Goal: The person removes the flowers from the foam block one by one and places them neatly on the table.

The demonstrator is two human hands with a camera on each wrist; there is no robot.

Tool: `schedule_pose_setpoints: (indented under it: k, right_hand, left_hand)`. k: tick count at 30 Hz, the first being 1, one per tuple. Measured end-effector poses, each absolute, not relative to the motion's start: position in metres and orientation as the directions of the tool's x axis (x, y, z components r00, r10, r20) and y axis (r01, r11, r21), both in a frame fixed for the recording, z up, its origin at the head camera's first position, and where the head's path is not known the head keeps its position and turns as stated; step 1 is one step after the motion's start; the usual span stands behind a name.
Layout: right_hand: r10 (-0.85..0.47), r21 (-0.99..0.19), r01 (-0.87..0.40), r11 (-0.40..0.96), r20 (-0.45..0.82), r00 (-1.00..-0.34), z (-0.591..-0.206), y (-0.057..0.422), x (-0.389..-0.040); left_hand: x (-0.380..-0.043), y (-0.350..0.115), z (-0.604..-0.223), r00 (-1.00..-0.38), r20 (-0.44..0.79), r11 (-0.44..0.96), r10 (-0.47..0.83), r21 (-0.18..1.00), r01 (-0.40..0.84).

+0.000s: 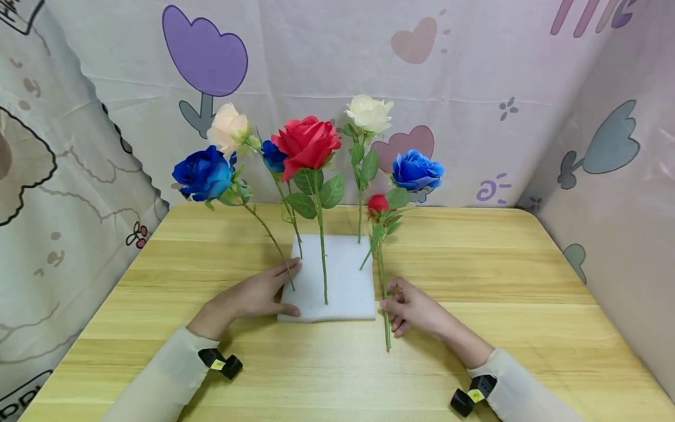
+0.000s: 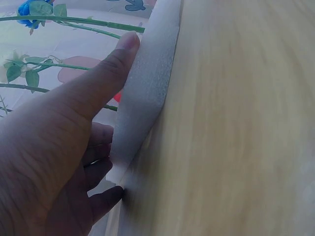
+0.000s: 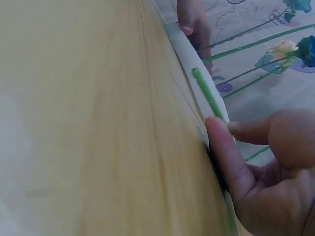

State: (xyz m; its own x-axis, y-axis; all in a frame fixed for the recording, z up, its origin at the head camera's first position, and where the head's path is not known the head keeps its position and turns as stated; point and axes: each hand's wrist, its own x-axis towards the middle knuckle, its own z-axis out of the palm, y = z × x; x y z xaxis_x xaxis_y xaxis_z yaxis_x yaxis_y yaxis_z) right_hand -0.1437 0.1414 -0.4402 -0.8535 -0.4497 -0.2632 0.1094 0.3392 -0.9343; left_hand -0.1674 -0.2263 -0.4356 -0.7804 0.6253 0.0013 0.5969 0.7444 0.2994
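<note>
Well, nearest of all were two pale sleeves (image 1: 169, 375), each with a small black device (image 1: 220, 362) at the cuff, reaching in over a wooden table (image 1: 316, 375). The right hand (image 1: 416, 308) had a green stem (image 1: 387, 339) pinched between thumb and fingers; its lower end poked out past the grip, beside the front right corner of a white block (image 1: 348, 293). The upper part of that stem ran up among leaves (image 1: 391, 223) below a bright blue rose (image 1: 418, 170) and a red bud (image 1: 377, 203); which bloom it carried could not be told for sure.

On the other side, the left hand (image 1: 253, 296) rested against the block, its fingers extended and relaxed along the left side and its thumb touching near the front edge. The block lay flat on the table between the two hands.

A large red rose (image 1: 306, 143) stood in the front part of the block, its stem nearly upright. To its left a deep blue rose (image 1: 203, 173) leaned outward from the block's left edge. Behind came a peach rose (image 1: 229, 129) and a partly hidden blue bloom (image 1: 274, 157), then a white rose (image 1: 370, 114) near the rear right corner. Farthest back hung a pale cloth (image 1: 316, 47) printed with tulips and hearts.
</note>
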Motion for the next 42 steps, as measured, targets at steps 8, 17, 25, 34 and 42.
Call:
schedule_pose_setpoints:
  k: [8,17,25,34,42]
  right_hand:
    - [-0.436,-0.882,-0.007,0.471,-0.226,-0.871,-0.440,0.139,-0.148]
    - [-0.441,-0.869,-0.019,0.495,-0.232,-0.867,-0.437,0.136,-0.148]
    - [-0.433,-0.845,-0.087,0.528,-0.180,-0.883,-0.434,0.141,-0.150]
    - [-0.453,-0.853,-0.212,0.477,-0.031,-0.891,-0.425,0.147,-0.158]
    - [-0.405,-0.855,-0.282,0.436,0.094,-0.910,-0.418,0.144,-0.172]
  left_hand:
    - [-0.167,-0.228,-0.436,-0.783,0.003,0.744,0.622,0.308,0.592]
    - [-0.166,-0.228,-0.436,-0.781,-0.002,0.744,0.624,0.309,0.593]
    - [-0.166,-0.227,-0.435,-0.780,-0.007,0.744,0.626,0.305,0.594]
    - [-0.165,-0.226,-0.434,-0.779,-0.008,0.743,0.626,0.310,0.594]
    - [-0.165,-0.226,-0.435,-0.780,-0.003,0.743,0.626,0.306,0.595]
